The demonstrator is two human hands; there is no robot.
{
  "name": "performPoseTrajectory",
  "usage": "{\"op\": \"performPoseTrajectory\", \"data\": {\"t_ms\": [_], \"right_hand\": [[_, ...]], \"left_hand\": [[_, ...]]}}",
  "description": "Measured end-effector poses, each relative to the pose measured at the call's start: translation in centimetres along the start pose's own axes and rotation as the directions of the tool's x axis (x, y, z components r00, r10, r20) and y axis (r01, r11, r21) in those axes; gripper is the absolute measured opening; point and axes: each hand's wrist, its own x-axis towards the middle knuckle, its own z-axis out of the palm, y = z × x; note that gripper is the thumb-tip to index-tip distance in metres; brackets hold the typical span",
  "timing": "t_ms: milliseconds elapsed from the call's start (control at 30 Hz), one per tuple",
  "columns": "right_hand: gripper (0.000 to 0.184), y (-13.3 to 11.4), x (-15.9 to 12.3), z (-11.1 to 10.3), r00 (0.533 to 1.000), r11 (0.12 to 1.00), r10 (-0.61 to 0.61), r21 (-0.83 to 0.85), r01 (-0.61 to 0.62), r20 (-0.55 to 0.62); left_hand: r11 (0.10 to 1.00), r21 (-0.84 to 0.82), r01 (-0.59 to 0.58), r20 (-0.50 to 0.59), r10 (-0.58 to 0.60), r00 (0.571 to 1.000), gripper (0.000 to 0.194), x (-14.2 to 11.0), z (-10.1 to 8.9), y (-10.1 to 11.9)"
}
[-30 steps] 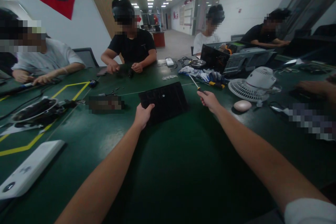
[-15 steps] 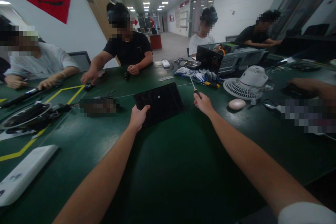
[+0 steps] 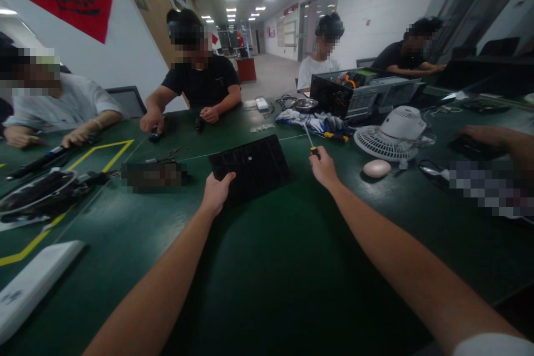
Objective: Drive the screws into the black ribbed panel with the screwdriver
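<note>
My left hand [image 3: 217, 192] is closed on the left edge of a flat black panel [image 3: 261, 172], thumb on top. The panel is tilted over the green table and carries a small pale round spot near its upper middle; its exact kind does not show. In my right hand [image 3: 324, 168] is a screwdriver [image 3: 309, 138] with a yellow-and-black handle, its shaft pointing up and away from me. The screwdriver and the panel are apart. To the right of my right hand lies an oval pinkish object [image 3: 376, 169], near a white fan [image 3: 390, 136].
Beyond my hands lie gloves [image 3: 312, 120], a yellow-and-black tool [image 3: 336, 137] and an open computer case [image 3: 362, 94]. Left are bundled black cables [image 3: 41, 192] and a white box-like device [image 3: 39, 283]. Several people sit around the green table [image 3: 258, 267].
My hands keep their grips, with the panel and screwdriver nearly unmoved. The view has shifted slightly. Across the table, a person's hand with a small dark object has moved right.
</note>
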Motion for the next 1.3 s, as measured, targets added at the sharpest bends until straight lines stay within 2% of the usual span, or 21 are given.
{"op": "performPoseTrajectory", "data": {"t_ms": [167,433,767,933,1100,1200,1300], "right_hand": [[0.025,-0.8,-0.4,-0.1,0.997,0.997,-0.036,-0.063,0.04,0.063],[0.04,-0.7,-0.3,0.0,0.997,0.993,-0.056,-0.105,0.062,0.056],[0.036,-0.6,-0.4,-0.1,0.997,0.989,-0.067,-0.129,0.07,0.029],[0.026,-0.4,-0.3,-0.1,0.999,0.992,-0.043,-0.121,0.041,-0.011],[0.032,-0.6,-0.6,0.0,0.998,0.994,-0.013,-0.113,0.005,-0.068],[0.03,-1.3,-0.5,-0.1,0.996,0.994,-0.039,-0.104,0.031,-0.08],[0.028,-3.3,0.2,-1.0,0.994,0.992,-0.094,-0.092,0.088,-0.064]], "left_hand": [[1.0,0.001,0.013,0.006,-0.013,1.0,0.039,0.0,0.0,0.0],[1.0,0.019,0.002,0.016,-0.003,1.0,0.039,0.5,-0.3,-0.6],[1.0,0.022,-0.015,0.042,0.014,0.999,0.042,0.5,0.0,-0.8],[1.0,0.006,-0.02,0.051,0.02,0.999,0.039,0.5,0.2,-0.8],[0.999,0.024,-0.03,0.059,0.028,0.998,0.033,0.3,0.4,-0.5],[0.999,0.016,-0.04,0.062,0.038,0.997,0.033,0.1,0.4,-0.5],[0.999,0.007,-0.04,0.063,0.04,0.997,0.033,0.0,0.4,-0.4]]}}
